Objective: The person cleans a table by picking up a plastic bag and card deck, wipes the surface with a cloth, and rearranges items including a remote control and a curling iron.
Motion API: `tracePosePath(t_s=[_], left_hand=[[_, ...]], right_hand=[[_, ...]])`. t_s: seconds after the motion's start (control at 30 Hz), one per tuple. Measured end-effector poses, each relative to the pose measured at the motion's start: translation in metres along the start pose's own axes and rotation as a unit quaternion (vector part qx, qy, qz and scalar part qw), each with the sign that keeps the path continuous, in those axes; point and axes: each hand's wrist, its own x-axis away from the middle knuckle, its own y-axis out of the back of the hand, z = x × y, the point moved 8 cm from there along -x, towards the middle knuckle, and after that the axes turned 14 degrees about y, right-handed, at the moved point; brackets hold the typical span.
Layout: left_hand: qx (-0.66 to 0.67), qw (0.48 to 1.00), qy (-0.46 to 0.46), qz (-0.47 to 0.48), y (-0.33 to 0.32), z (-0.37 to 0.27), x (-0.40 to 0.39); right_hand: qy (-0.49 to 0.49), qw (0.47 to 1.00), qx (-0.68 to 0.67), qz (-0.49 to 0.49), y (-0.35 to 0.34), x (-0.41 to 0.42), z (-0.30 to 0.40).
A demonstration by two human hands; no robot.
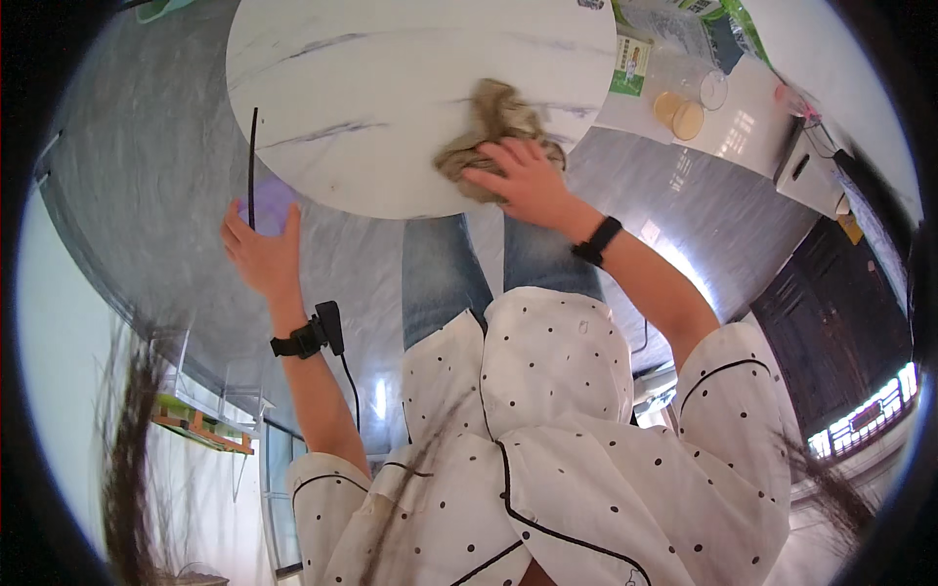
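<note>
My right hand (524, 179) lies on a crumpled brown cloth (498, 121), fingers spread over its near part. Beneath the cloth is a round white table top (352, 88) with grey marble veining. Past the table's near left edge, my left hand (262, 253) grips a translucent purple cup (267, 205) between thumb and fingers. A thin black stick (253, 157), perhaps a straw, stands up from the cup. The cup's inside cannot be made out.
To the right, a white surface (722, 143) bears a clear plastic cup (712, 89), a cup with a tan drink (687, 121), a green-and-white packet (630, 66) and a large plastic bag (674, 29). Grey floor (146, 132) surrounds the table. A wire rack (205, 410) stands at left.
</note>
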Motion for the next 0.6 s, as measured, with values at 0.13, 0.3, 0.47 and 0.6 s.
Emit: tracePosePath(t_s=[0.13, 0.3, 0.47, 0.6], left_hand=[[0.015, 1.000, -0.016, 0.000, 0.000, -0.001, -0.001], [0.008, 1.000, -0.030, 0.005, 0.001, -0.007, -0.002], [0.006, 1.000, -0.012, 0.020, 0.002, -0.004, 0.001], [0.000, 1.000, 0.010, 0.025, -0.001, -0.001, 0.001]], right_hand=[[0.069, 0.996, 0.035, -0.046, -0.025, -0.047, 0.032], [0.057, 0.991, 0.056, -0.106, -0.043, -0.103, 0.075], [0.051, 0.992, 0.030, -0.110, -0.047, -0.100, 0.080], [0.029, 0.998, 0.000, -0.057, -0.034, -0.043, 0.039]])
